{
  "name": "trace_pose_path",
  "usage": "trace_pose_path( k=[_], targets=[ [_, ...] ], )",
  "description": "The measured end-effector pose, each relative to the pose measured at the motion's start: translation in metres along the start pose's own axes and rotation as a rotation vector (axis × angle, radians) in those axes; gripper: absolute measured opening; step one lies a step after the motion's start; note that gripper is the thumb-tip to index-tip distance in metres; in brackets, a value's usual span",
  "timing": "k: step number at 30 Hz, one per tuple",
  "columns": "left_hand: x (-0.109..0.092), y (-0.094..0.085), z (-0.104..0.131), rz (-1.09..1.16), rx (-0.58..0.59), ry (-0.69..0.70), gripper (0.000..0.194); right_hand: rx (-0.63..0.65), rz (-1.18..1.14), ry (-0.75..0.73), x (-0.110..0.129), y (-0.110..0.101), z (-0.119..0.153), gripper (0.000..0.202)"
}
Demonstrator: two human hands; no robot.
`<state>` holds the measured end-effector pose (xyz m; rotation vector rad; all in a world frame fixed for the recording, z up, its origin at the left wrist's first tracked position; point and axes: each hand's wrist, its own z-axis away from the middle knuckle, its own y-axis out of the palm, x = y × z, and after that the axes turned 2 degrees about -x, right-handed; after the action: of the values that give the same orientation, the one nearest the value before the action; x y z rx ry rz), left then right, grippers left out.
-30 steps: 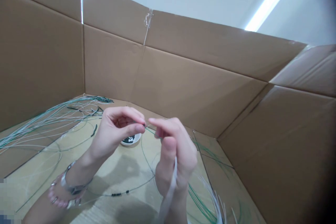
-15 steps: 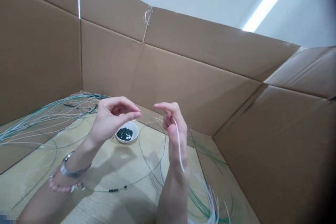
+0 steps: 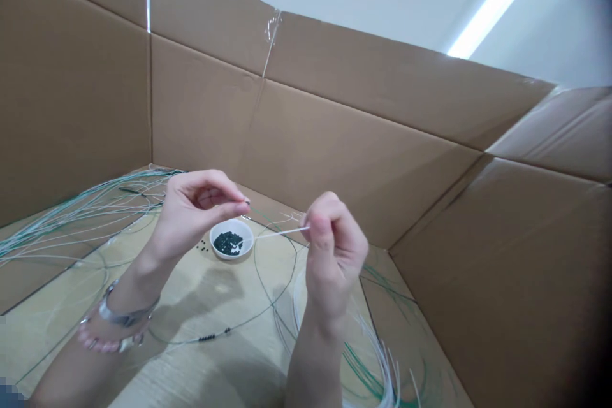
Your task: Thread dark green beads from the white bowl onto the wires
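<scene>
My left hand (image 3: 198, 210) pinches a tiny dark piece between thumb and forefinger, above a small white bowl (image 3: 250, 243) of black beads (image 3: 228, 243). My right hand (image 3: 332, 245) is closed on a thin white strand (image 3: 282, 232), whose free length points left over the bowl's right side. A gap separates the two hands. Below them, a thin dark green wire (image 3: 258, 322) curves across the table, with several black beads (image 3: 207, 338) threaded on it. A few loose beads (image 3: 203, 246) lie left of the bowl.
Green and white wires (image 3: 86, 210) spread over the left edge of the table (image 3: 191, 373). Another bundle (image 3: 377, 370) lies at the lower right. Cardboard walls (image 3: 344, 153) stand behind and on both sides.
My right hand has turned and its forefinger has curled in; the white strand now points left instead of hanging down along the thumb. My left hand has shifted slightly left.
</scene>
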<state>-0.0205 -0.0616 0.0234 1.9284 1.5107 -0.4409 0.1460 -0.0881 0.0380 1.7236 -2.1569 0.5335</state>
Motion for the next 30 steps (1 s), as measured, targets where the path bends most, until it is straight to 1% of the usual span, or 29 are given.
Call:
trace_pose_path(
  k=[2, 3, 4, 7, 9, 12, 15, 18, 24, 28, 30],
  targets=[
    [0.000, 0.000, 0.000, 0.039, -0.004, 0.007, 0.023, -0.251, -0.014, -0.078, -0.002, 0.008, 0.003, 0.025],
    [0.000, -0.001, 0.000, 0.060, -0.004, 0.009, 0.023, -0.351, -0.009, -0.123, -0.002, 0.011, 0.004, 0.024],
    [0.000, -0.001, 0.000, 0.079, -0.001, 0.008, 0.023, -0.421, -0.005, -0.164, -0.003, 0.014, 0.005, 0.023],
    [0.001, -0.002, 0.000, 0.126, 0.026, -0.003, 0.020, -0.546, -0.022, -0.247, 0.000, 0.020, 0.006, 0.022],
    [0.000, -0.002, 0.000, 0.146, 0.045, -0.013, 0.019, -0.595, -0.041, -0.269, 0.002, 0.023, 0.007, 0.022],
    [-0.001, 0.000, 0.001, 0.160, 0.054, -0.048, 0.017, -0.611, -0.053, -0.251, 0.005, 0.026, 0.009, 0.022],
    [-0.004, 0.002, 0.003, 0.150, 0.052, -0.077, 0.015, -0.591, -0.029, -0.224, 0.007, 0.026, 0.011, 0.023],
    [-0.005, 0.003, 0.004, 0.138, 0.047, -0.070, 0.014, -0.564, 0.013, -0.219, 0.008, 0.025, 0.010, 0.025],
    [-0.006, 0.004, 0.004, 0.174, 0.065, -0.064, 0.017, -0.584, 0.002, -0.282, 0.009, 0.026, 0.009, 0.028],
    [-0.006, 0.006, 0.005, 0.187, 0.084, -0.080, 0.020, -0.598, -0.029, -0.255, 0.008, 0.028, 0.010, 0.028],
    [-0.006, 0.007, 0.005, 0.193, 0.087, -0.091, 0.019, -0.606, -0.032, -0.267, 0.008, 0.028, 0.009, 0.027]
  ],
)
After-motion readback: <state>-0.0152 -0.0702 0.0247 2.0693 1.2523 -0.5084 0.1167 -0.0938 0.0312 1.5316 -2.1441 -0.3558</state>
